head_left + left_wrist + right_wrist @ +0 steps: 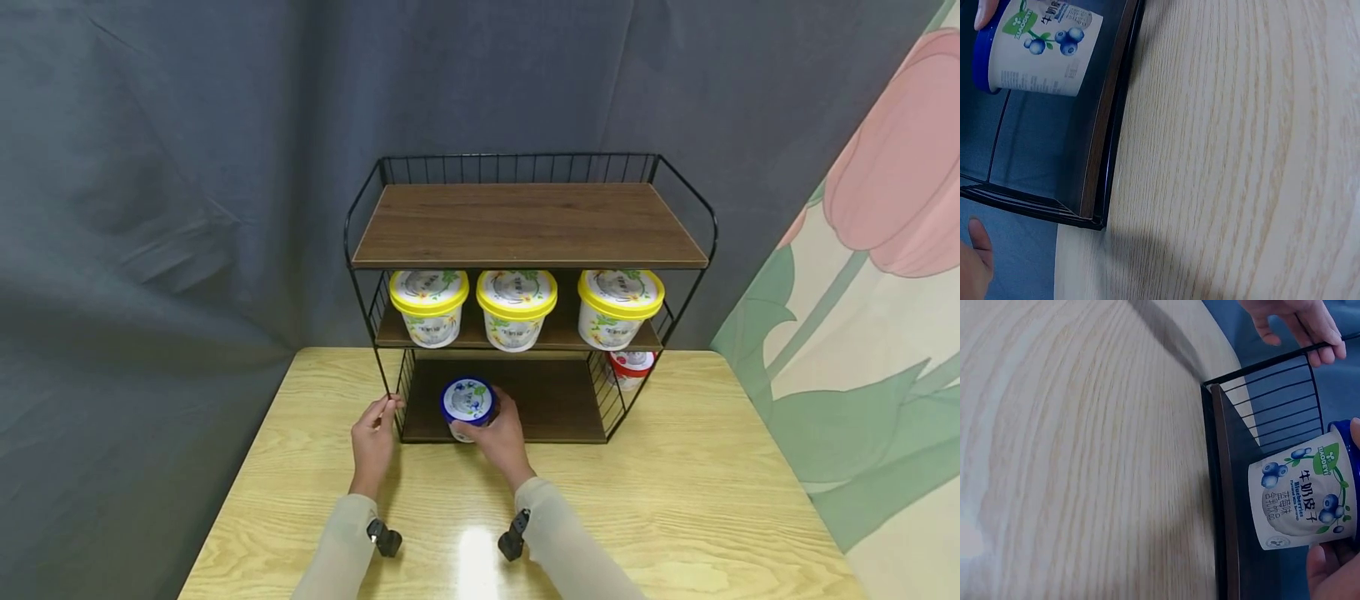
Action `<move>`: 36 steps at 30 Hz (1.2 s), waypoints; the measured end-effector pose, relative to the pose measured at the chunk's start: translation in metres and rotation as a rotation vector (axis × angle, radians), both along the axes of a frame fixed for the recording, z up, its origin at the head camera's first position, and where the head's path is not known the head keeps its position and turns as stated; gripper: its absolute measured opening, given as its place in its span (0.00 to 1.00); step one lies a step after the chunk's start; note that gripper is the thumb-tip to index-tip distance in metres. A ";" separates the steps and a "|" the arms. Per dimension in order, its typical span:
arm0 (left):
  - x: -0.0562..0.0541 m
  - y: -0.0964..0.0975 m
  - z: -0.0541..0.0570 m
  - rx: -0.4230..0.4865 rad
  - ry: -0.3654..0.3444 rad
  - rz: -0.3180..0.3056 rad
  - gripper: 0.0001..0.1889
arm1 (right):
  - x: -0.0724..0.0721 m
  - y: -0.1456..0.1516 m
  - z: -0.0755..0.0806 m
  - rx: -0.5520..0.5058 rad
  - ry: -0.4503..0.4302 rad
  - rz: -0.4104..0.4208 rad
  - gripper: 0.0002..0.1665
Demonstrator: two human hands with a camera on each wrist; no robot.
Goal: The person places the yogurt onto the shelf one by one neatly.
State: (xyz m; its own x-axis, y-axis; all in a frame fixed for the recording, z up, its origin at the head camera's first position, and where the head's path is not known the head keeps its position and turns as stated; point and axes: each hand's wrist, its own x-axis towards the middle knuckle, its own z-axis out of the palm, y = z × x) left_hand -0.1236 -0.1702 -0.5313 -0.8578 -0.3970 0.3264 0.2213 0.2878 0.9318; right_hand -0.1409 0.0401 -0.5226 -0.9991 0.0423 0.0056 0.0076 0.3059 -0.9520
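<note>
A white tub with a blue lid and blueberry print (pixel 468 400) is over the left part of the bottom shelf (pixel 558 404) of a black wire rack. My right hand (pixel 504 433) grips this tub near its lid, with thumb and fingers on opposite sides. In the right wrist view the blueberry tub (pixel 1304 494) shows its printed front, its base near the shelf's front edge. My left hand (pixel 375 433) holds the rack's left front post, fingers hooked at the thin bar; its thumb (pixel 980 240) stands apart in the left wrist view.
Three yellow-lidded tubs (pixel 516 300) line the middle shelf. The top shelf (pixel 517 221) is brown board with a wire rail. A red-lidded tub (pixel 632 365) stands behind the rack's right side, on the light wooden table (pixel 675 500). Dark cloth (pixel 187 208) hangs behind.
</note>
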 end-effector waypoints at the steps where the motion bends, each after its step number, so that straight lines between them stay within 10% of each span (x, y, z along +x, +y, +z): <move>1: 0.000 0.000 0.000 -0.006 0.001 0.002 0.12 | 0.000 -0.002 -0.001 -0.005 0.002 0.003 0.60; 36: 0.000 -0.003 -0.001 -0.003 0.011 -0.006 0.15 | 0.006 -0.002 -0.003 0.031 0.014 0.049 0.74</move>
State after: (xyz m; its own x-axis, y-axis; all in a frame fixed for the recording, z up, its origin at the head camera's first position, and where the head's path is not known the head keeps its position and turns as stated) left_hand -0.1235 -0.1729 -0.5323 -0.8568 -0.3907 0.3367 0.2329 0.2894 0.9285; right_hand -0.1354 0.0383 -0.5260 -0.9998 -0.0067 0.0200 -0.0211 0.3345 -0.9422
